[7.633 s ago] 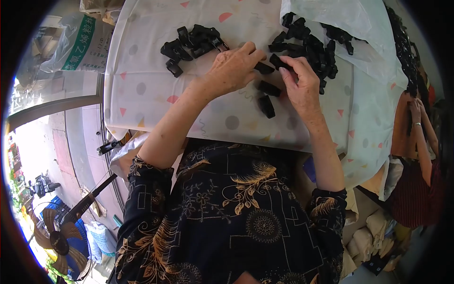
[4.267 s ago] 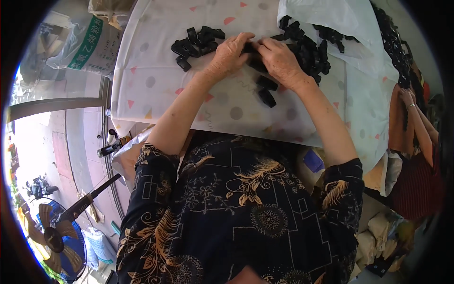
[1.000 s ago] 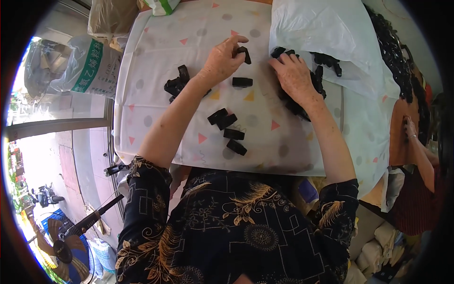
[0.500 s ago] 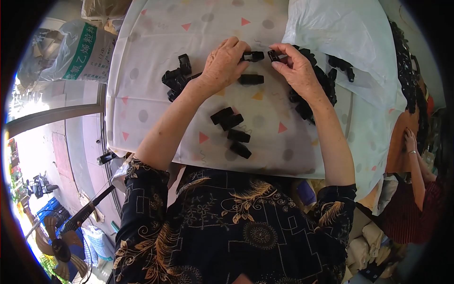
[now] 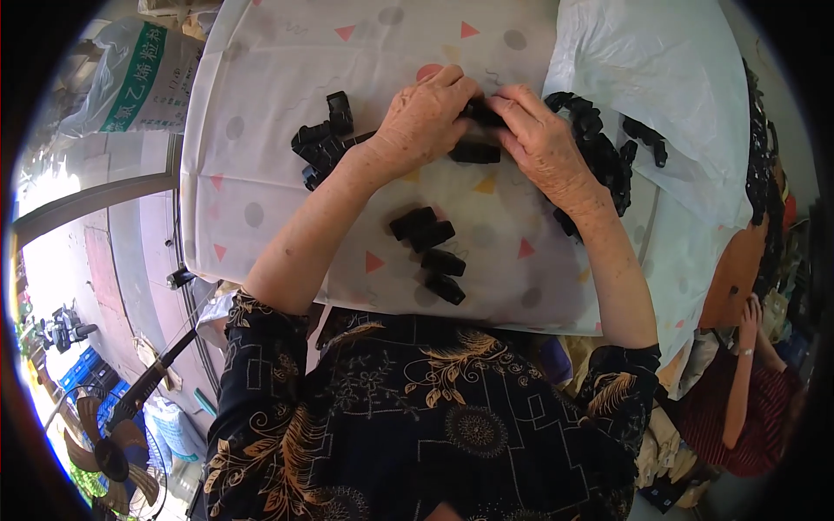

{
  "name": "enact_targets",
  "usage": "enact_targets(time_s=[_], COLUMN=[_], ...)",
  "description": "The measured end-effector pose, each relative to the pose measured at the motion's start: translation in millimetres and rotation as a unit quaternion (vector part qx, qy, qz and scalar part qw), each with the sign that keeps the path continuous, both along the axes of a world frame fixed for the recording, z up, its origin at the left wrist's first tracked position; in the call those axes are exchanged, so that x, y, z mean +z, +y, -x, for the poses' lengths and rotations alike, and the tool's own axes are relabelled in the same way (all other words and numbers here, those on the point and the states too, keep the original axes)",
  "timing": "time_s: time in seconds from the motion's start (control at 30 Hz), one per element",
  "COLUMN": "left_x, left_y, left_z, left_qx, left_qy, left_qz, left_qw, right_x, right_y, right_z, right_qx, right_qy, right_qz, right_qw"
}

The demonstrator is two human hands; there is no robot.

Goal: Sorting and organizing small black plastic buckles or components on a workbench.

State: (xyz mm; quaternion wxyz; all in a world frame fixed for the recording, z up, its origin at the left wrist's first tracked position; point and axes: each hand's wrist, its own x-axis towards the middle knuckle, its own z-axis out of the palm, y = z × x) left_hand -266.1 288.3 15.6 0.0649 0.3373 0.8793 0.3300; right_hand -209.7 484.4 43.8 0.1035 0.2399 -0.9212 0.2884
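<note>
Garment: a dark, almost black blouse (image 5: pixel 434 434) with short sleeves that ended above the elbows.
Pattern: golden-brown leaves and thin pale line shapes were printed all over it.
Left hand (image 5: pixel 426 117): bare.
Right hand (image 5: pixel 543 143): bare.

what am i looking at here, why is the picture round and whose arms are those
There is no machine here. A person wears a wide fisheye camera on the head, looking down, so the picture is round and straight edges bend near the rim. The two forearms coming up from the bottom are that person's own.

The left hand and right hand meet over a table covered by a white cloth with coloured dots and triangles. Between the fingertips they pinch a small black piece; another piece lies just below it.

More black pieces lie around: a pile on the left, a bigger pile on the right by a white plastic sheet, and a short row near the body. A second person sits at lower right.
</note>
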Motion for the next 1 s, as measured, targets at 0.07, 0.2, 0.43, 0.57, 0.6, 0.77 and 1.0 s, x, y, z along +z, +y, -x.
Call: enact_targets(time_s=[0.07, 0.2, 0.43, 0.57, 0.6, 0.77, 1.0], left_x=[1, -1, 2, -1, -3, 1, 12], left_y=[0, 0, -2, -3, 1, -2, -2], left_z=[1, 0, -2, -2, -1, 12, -2], left_qx=[-0.012, -0.011, -0.011, -0.01, -0.015, -0.023, 0.025], left_qy=[0.014, 0.025, 0.016, 0.008, 0.006, -0.007, -0.007], left_qz=[-0.006, -0.028, -0.034, -0.022, -0.019, -0.038, -0.026], left_qw=[1.0, 0.999, 0.999, 1.0, 1.0, 0.999, 0.999], right_x=[-1, -3, -13, -14, -16, -23, -16], right_y=[3, 3, -1, -6, -4, -4, -4], right_z=[-2, -1, 1, -6, -9, -5, 13], right_qx=[-0.01, -0.024, -0.01, -0.021, -0.031, -0.019, -0.038], right_qy=[-0.013, 0.046, 0.079, 0.128, 0.134, 0.168, -0.02], right_qz=[0.002, -0.017, -0.048, -0.152, -0.181, -0.277, -0.204], right_qw=[1.0, 0.999, 0.996, 0.98, 0.974, 0.946, 0.978])
